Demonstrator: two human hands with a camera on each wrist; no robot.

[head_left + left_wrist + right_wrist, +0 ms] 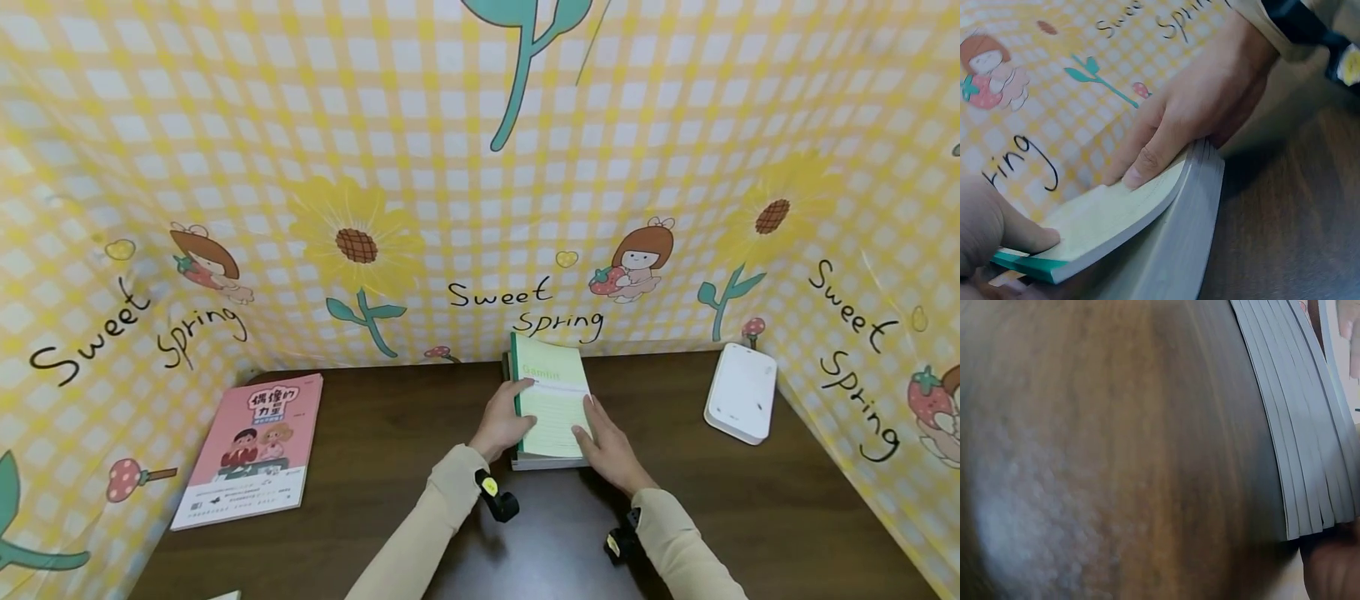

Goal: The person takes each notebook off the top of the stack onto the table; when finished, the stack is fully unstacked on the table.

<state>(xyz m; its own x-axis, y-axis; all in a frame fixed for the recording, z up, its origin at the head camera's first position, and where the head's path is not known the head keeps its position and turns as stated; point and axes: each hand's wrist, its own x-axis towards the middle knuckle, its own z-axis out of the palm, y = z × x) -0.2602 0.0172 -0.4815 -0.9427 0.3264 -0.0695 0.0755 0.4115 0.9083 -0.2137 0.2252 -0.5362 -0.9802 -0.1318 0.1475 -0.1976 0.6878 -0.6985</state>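
Note:
A pale green lined notepad (555,417) with a dark green left edge lies over a stack of several thin books (1300,425) at the table's middle. My left hand (504,419) grips the left edge, its thumb (1038,237) over the paper and its other fingers partly hidden below. At the opposite edge, my right hand (611,446) holds the notepad with its thumb on top. The left wrist view shows the notepad bowed, with a gap between its green edge and the thicker white page block (1200,206) underneath.
A pink book (255,450) with cartoon children lies at the left. Towards the right rear is a white rectangular device (742,393) with rounded corners. Yellow checked cloth (465,208) walls in the back and both sides of the dark wooden table (397,433). Something pale (227,595) pokes in at the front edge.

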